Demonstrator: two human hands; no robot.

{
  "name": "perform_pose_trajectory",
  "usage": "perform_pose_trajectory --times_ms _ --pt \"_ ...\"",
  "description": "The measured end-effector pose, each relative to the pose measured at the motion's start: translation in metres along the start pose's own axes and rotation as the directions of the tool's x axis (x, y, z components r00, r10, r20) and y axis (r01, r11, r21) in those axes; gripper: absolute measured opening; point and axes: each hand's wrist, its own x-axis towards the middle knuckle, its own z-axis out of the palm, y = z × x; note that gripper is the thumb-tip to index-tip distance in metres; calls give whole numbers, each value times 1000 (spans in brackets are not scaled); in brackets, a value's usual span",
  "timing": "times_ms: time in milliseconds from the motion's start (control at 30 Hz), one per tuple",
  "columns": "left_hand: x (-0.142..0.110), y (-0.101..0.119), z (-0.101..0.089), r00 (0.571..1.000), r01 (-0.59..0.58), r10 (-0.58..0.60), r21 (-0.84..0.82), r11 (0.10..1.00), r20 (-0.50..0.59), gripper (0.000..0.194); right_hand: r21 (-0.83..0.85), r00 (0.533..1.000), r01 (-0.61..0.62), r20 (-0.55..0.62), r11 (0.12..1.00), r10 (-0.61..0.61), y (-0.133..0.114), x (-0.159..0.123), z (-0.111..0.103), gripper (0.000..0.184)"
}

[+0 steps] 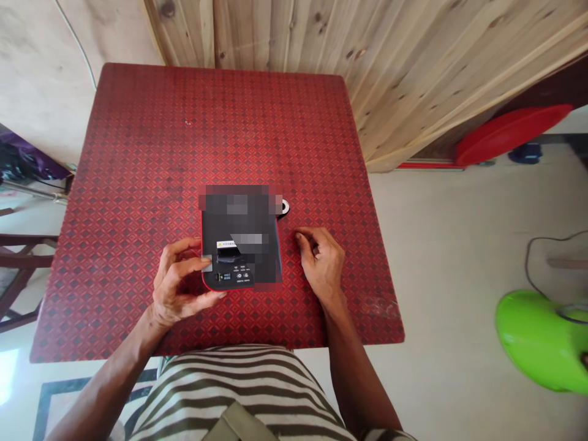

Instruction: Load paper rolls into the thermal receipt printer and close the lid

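Shirt (239, 392), striped, sits right up against the near edge of the table (138, 153), so there is little room to pull anything back toward the body. The left hand (177, 282) is half open in a loose C, fingers at the side of the box (239, 229) and thumb under its near corner; it has hold of that corner. The right hand (321, 257) is curled, apart from the box, its thumb close to the index finger; I see nothing in it, but cannot tell whether something small is pinched there.

The box, dark with a red rim, is between the hands, left of the table's middle line and toward the near edge. Much of its face is blurred, and I cannot tell whether it rests flat or is slightly raised. To my eye, the step in hand is steadying it one-handed. Turning or lifting it would seem to call for the right hand to cross the short gap and take the free side, minding the white ring (285, 207) just beyond.

The wider stretch of tabletop lies ahead, up to the far edge by the plank wall (275, 37). Off the right edge, well apart, is a green stool (533, 343).
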Motion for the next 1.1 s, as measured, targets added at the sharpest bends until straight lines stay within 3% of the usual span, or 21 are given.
perform_pose_trajectory --times_ms 333,433,533,600,667,733,800,933,1100 --pt "-1 -2 1 1000 -10 10 1 1000 0 50 6 998 57 -14 998 -57 0 0 -1 17" --pt "-1 -2 2 999 -44 45 41 998 -15 51 -2 990 133 -51 991 -133 -24 3 -16 13" --pt "-2 -2 3 997 -75 77 78 994 -29 53 -14 943 328 -45 945 -328 -66 15 -31 12" --pt "-2 -4 3 996 -85 88 93 992 -31 54 -27 873 486 65 874 -483 -95 28 -33 14" --pt "-4 -4 2 994 -98 102 110 989 -29 56 -135 805 570 291 810 -518 -120 44 -26 20" --pt "-5 -5 1 992 -121 124 132 984 -18 58 -247 739 603 532 759 -414 -140 59 -13 24" --pt "-6 -5 1 989 -146 149 163 976 -4 61 -316 678 610 683 727 -272 -154 70 2 26" --pt "-5 -2 0 985 -168 172 196 966 -1 61 -359 618 612 773 705 -143 -164 82 21 31" --pt "-3 0 1 986 -163 165 217 963 6 60 -303 582 629 794 716 -175 -162 86 17 28"
